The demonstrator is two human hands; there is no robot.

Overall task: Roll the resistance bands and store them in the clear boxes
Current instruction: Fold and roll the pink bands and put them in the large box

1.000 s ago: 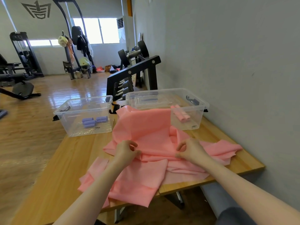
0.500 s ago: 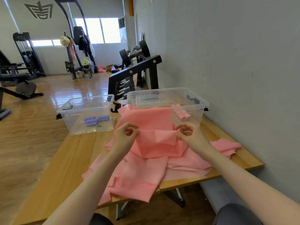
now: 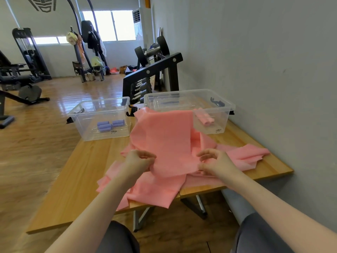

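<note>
Since half a second ago both hands have dropped lower and nearer the person, drawing the near edge of the wide, thin pink elastic resistance band [image 3: 169, 143] down with them. The left hand [image 3: 138, 161] and right hand [image 3: 217, 161] each pinch that edge with curled fingers, and beyond the fingertips the band runs up over the rim of the right clear plastic box [image 3: 224, 106], which holds pink rolls. To roll well, the edge should probably stay level and taut, turned evenly by both hands.
</note>
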